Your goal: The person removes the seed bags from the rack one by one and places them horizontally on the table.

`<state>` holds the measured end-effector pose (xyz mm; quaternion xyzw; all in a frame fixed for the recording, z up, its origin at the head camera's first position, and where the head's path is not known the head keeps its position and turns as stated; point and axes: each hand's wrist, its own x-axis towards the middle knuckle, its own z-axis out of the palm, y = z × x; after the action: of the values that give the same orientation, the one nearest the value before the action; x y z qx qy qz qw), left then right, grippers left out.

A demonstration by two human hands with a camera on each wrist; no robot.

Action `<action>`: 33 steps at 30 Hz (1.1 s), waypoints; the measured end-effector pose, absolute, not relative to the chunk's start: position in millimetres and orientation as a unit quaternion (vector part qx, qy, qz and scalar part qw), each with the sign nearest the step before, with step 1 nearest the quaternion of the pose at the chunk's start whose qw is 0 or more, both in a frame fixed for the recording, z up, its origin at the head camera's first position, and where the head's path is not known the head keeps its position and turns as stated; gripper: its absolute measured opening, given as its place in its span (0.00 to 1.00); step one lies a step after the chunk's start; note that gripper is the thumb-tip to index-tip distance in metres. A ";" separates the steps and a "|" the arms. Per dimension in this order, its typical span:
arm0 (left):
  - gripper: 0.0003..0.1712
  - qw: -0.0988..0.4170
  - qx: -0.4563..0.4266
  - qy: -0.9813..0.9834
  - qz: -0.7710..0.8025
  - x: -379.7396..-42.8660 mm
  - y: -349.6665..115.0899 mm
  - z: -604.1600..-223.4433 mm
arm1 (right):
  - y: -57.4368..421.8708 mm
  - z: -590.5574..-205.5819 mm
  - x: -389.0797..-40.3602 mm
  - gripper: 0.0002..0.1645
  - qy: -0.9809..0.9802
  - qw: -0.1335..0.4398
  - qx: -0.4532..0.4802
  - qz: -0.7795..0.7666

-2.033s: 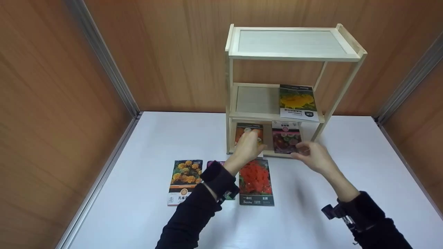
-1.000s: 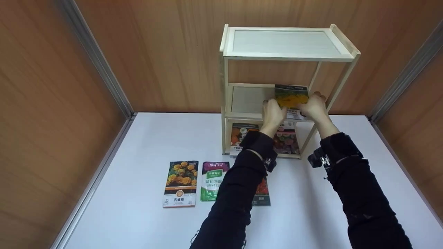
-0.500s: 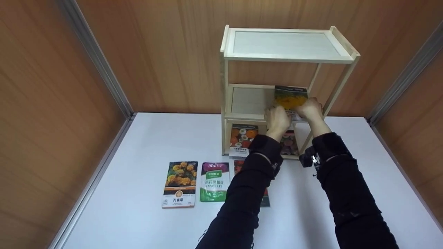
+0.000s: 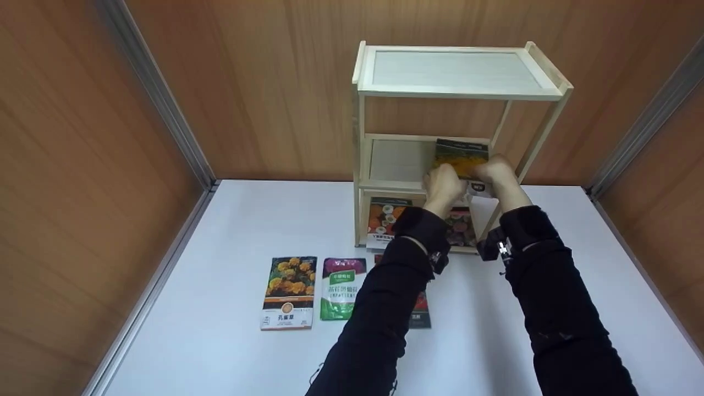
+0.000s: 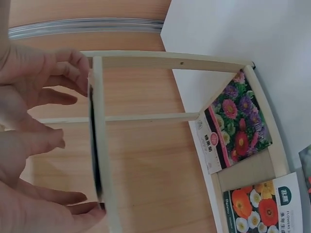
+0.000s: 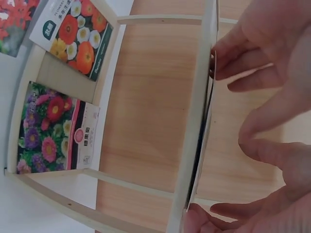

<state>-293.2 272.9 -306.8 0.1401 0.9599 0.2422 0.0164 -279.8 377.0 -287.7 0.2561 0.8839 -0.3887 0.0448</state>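
A seed packet with yellow flowers [image 4: 461, 154] lies on the right part of the middle shelf, its near part partly hidden by the hands. My left hand [image 4: 443, 186] is at its left side, and my right hand [image 4: 498, 173] at its right side. Seen edge-on in the right wrist view, the packet [image 6: 206, 131] has fingertips at both ends. There, the right hand [image 6: 272, 199] is below and the left hand [image 6: 272, 58] above. The left wrist view shows the left hand [image 5: 43, 194] with fingertips at the packet's edge and its thumb held apart.
On the bottom shelf lie a poppy packet [image 4: 385, 220] and an aster packet [image 5: 238, 116]. The wooden rack [image 4: 456, 94] stands on the white table. Before it lie a marigold packet [image 4: 289, 291], a green-and-purple packet [image 4: 338, 291] and a red-flower packet [image 4: 421, 316], partly covered by the left sleeve.
Both hands have moved from the bottom shelf's packets up to the yellow-flower packet. The left hand has left the poppy packet. The yellow-flower packet has since shifted slightly toward the front.
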 end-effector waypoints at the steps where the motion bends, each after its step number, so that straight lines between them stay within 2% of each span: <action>1: 0.13 0.017 0.134 0.959 0.249 -294.1 271.4 -304.2 | 377.6 -287.0 -280.4 0.34 0.876 0.058 0.263 -0.401; 6: 0.05 0.017 0.091 0.948 0.303 -296.6 263.2 -290.9 | 381.3 -284.6 -281.9 0.17 0.848 0.101 0.286 -0.434; 10: 0.06 0.019 0.090 0.939 0.331 -297.2 254.6 -280.2 | 386.8 -282.7 -280.8 0.13 0.842 0.106 0.286 -0.445; 16: 0.07 0.031 0.088 0.926 0.365 -302.8 239.9 -270.9 | 394.7 -278.0 -275.4 0.14 0.831 0.115 0.264 -0.476; 20: 0.08 0.074 0.069 0.918 0.384 -309.8 227.9 -267.1 | 395.8 -274.6 -270.4 0.12 0.811 0.082 0.272 -0.512; 21: 0.10 0.092 0.065 0.908 0.403 -311.8 223.6 -266.6 | 396.3 -274.0 -269.7 0.14 0.806 0.073 0.273 -0.520; 24: 0.23 0.147 0.049 0.862 0.483 -316.9 209.1 -266.8 | 398.4 -272.4 -267.7 0.21 0.801 0.057 0.265 -0.534; 27: 0.37 0.198 0.035 0.801 0.564 -317.5 194.7 -270.3 | 399.2 -271.6 -264.4 0.17 0.783 0.057 0.241 -0.571; 29: 0.43 0.219 0.024 0.765 0.606 -315.6 187.7 -274.7 | 398.5 -273.2 -260.9 0.18 0.771 0.054 0.224 -0.593; 31: 0.43 0.235 0.022 0.729 0.643 -312.3 182.1 -281.3 | 397.7 -277.7 -256.4 0.21 0.758 0.050 0.209 -0.615; 33: 0.37 0.247 0.023 0.696 0.674 -309.3 177.9 -289.6 | 396.6 -285.1 -251.8 0.28 0.755 0.044 0.196 -0.624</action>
<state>-309.3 177.9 -289.6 0.0229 0.6958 0.6742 0.2467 -251.8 396.6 -285.1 0.1958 0.7553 -0.6239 0.0444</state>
